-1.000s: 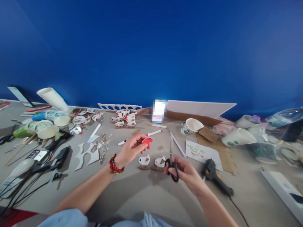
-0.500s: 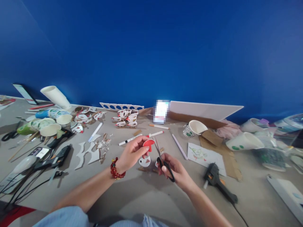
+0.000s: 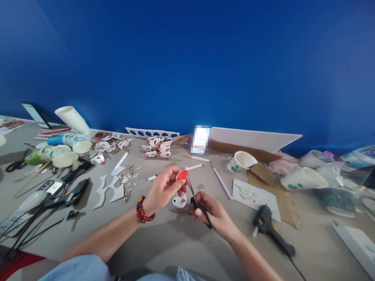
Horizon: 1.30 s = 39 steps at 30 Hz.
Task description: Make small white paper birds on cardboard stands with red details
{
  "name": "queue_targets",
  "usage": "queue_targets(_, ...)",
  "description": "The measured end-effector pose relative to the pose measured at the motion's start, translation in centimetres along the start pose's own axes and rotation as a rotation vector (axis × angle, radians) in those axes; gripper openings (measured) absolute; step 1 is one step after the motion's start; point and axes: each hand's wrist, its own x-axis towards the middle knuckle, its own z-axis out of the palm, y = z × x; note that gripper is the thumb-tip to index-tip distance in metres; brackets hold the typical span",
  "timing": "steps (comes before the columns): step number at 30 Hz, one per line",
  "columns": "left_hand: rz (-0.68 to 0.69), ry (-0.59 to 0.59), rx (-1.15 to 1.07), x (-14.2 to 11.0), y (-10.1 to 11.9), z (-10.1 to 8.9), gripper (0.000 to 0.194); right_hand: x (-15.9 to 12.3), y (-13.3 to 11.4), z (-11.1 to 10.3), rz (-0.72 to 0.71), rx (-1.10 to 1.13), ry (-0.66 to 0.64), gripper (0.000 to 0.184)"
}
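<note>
A small red piece (image 3: 182, 176), paper or card, is pinched between the thumb and fingers of my left hand (image 3: 165, 188). My right hand (image 3: 212, 212) grips black-handled scissors (image 3: 202, 210) by the loops. The scissor blades reach up to the right edge of the red piece; whether they bite into it is hard to make out. Under my hands, a white bird-shaped cutout (image 3: 179, 201) with a dark eye and a brown beak lies on the table. Several similar white and red bird pieces (image 3: 158, 146) stand grouped farther back.
On the right lie a glue gun (image 3: 265, 220), a bird drawing (image 3: 258, 197) and a patterned paper cup (image 3: 243, 160). Left are white offcuts (image 3: 117, 191), another glue gun (image 3: 77, 193) with cables, and decorated cups (image 3: 64, 158). Markers (image 3: 222, 181) lie midway; a lit screen (image 3: 200, 139) stands behind.
The scissors have shifted slightly left and down, with the blades closer together at the red piece. My left hand still pinches that piece, now turned a little.
</note>
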Motion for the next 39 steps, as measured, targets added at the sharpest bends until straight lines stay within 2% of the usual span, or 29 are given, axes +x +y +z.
queue_targets(7,0.028,0.06,0.059,-0.2,-0.6,0.2,0.019,-0.1,0.7,0.6,-0.028,-0.012,-0.014,0.053)
queue_targets(15,0.029,0.087,0.024,-0.4,-0.6,0.8,0.019,0.0,0.9,1.3,0.001,-0.004,0.054,0.053)
queue_targets(27,0.023,0.03,-0.003,-0.5,-0.2,0.5,0.018,0.1,1.5,1.2,-0.023,0.007,0.075,0.049)
queue_targets(32,0.05,0.007,0.03,-0.3,0.2,-0.2,0.013,0.1,1.8,0.8,-0.042,-0.069,0.105,0.046)
queue_targets(39,0.002,0.008,0.118,-0.2,0.8,-0.5,0.015,-0.1,2.0,0.7,-0.059,-0.162,0.137,0.042)
